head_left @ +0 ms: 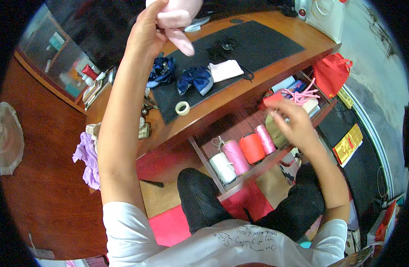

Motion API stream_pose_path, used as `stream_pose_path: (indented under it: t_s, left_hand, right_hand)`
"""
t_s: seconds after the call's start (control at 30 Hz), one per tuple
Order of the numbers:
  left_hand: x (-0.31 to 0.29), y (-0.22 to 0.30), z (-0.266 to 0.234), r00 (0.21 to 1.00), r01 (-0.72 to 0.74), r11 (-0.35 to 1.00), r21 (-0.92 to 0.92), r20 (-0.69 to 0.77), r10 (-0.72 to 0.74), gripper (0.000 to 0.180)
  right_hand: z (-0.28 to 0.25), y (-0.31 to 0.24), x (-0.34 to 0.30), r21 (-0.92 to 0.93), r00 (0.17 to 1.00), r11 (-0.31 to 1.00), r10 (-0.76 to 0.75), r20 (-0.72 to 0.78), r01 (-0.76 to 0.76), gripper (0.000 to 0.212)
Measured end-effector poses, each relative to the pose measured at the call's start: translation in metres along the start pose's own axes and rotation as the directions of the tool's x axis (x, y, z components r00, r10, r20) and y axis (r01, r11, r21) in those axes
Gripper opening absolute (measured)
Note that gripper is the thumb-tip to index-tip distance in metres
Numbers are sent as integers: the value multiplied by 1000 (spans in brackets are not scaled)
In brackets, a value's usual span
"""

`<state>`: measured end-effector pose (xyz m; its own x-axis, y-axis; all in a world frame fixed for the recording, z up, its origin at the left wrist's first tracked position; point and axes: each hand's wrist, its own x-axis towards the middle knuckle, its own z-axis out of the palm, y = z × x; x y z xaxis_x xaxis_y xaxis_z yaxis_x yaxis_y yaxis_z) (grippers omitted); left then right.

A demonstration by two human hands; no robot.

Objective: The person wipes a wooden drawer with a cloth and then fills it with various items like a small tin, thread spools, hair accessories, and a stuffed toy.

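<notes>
Raised high at the far side, my left hand point(146, 31) is closed around a pale pink plush piece point(180, 20) with ear-like flaps hanging from it; the upper edge cuts off its top. Over the right part of the open drawer point(198, 153), my right hand point(298, 127) has its fingers curled and drawn together, slightly blurred. Whatever is in them, if anything, is too small to make out. Just below that hand lies an olive-green item point(275, 131). Next to it are a pink thread spool point(264, 140), a red spool point(251, 149), a larger pink spool point(236, 156) and a white spool point(223, 168).
On the desk's black mat point(267, 42) lie dark blue bows point(194, 81), a white cloth piece point(226, 70) and a tape roll point(182, 108). Pink cords point(302, 94) sit in the drawer's far end, near a red bag point(332, 73). Purple cloth point(86, 155) hangs at left.
</notes>
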<state>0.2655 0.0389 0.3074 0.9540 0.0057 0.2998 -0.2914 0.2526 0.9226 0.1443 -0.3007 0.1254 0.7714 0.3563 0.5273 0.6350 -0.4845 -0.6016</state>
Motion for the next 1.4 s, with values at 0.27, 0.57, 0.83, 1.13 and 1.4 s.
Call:
stream_pose_path:
  t_s: [0.27,0.57,0.83,1.13,1.4]
  left_hand:
    - [-147,-80,122,907,313,858,-406,395,-144,61]
    - [-239,-183,176,522,837,482,-260,642,-562,57]
    - [-250,-189,123,802,298,948,110,510,-312,28]
    - [-275,-217,88,919,72,932,354,339,-200,20]
    - [-283,-227,84,875,329,928,176,313,-370,23]
  right_hand:
    - [-45,-13,6,707,958,701,256,-128,-92,68]
    - [-94,-10,-76,599,762,621,647,-30,-504,76]
    - [-130,19,-32,95,705,707,665,247,-701,72]
    - [-100,122,46,177,550,541,676,491,-822,78]
    - [-98,175,36,320,623,534,666,411,-782,64]
